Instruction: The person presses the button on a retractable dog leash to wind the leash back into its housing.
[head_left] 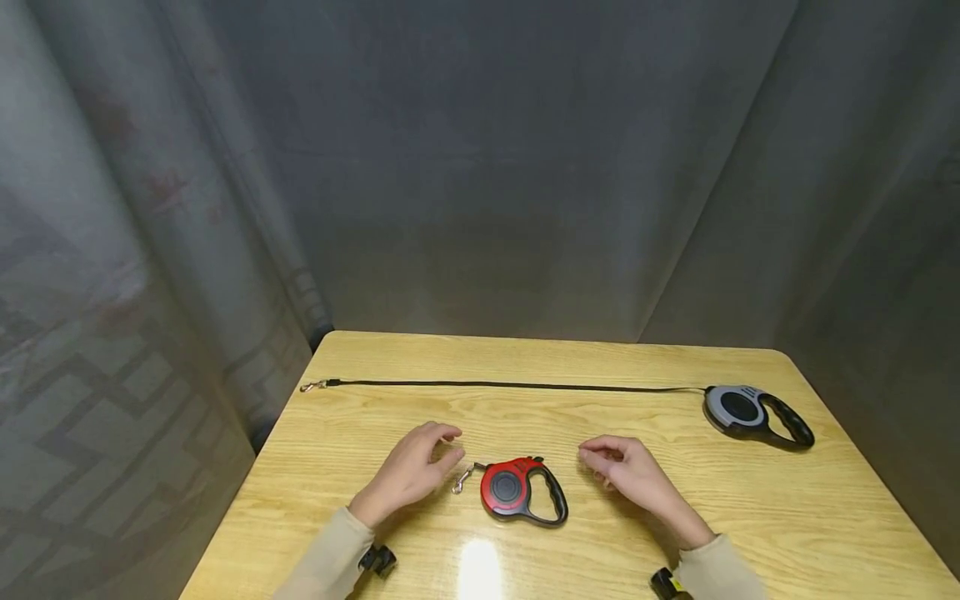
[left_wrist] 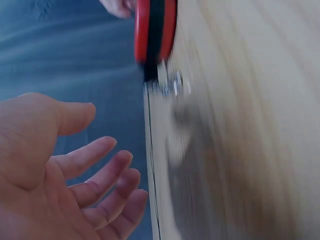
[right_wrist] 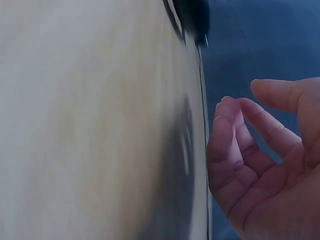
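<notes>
Hovering on either side of the red leash, both hands are free of any hold. The left hand, fingers loosely bent and thumb apart, hangs just beside the clip, left of the red leash. Near the handle, right of the red leash, hangs the right hand, its fingers curved more closely around nothing. The red leash lies flat on the table, untouched, with only a stub of strap showing.

Beyond the red leash and to its right lies the grey leash; its cord runs behind the red leash to a second clip at the far left.

For a sure grip, the right hand would probably do best to wrap the handle with fingers through it, while the left pinches the clip by its metal. Any pull should follow the strap's own line, lest it twist.
</notes>
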